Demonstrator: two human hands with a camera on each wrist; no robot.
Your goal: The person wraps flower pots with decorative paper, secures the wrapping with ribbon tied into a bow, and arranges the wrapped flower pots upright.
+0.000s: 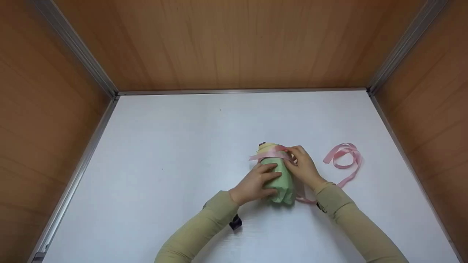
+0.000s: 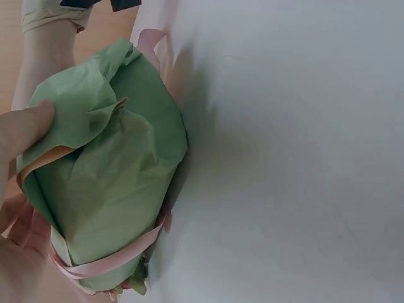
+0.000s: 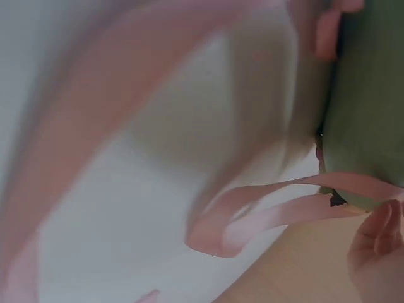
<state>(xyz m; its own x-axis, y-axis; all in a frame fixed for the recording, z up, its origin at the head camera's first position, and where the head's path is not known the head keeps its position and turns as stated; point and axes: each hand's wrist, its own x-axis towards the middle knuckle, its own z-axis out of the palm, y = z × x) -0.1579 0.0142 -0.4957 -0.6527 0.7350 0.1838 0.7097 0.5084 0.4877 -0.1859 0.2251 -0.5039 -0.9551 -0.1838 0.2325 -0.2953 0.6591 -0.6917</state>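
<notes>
A bouquet (image 1: pixel 281 179) wrapped in green paper lies on the white table, with pale yellow wrapping (image 1: pixel 268 147) and a bit of dark red showing at its far end. Pink ribbon (image 1: pixel 272 155) passes around it just below that end. My left hand (image 1: pixel 256 184) holds the green wrap from the left, fingers spread over the paper; its thumb (image 2: pixel 31 126) shows in the left wrist view. At the bouquet's upper right, my right hand (image 1: pixel 303 166) pinches the ribbon between thumb and fingers. In the right wrist view a ribbon loop (image 3: pixel 221 237) hangs beside the bouquet.
A long tail of pink ribbon (image 1: pixel 356 160) curls on the table to the right and runs back under the right forearm. Wooden panels (image 1: pixel 241 44) with metal edge strips stand around the white tabletop (image 1: pixel 164 146) at the back and both sides.
</notes>
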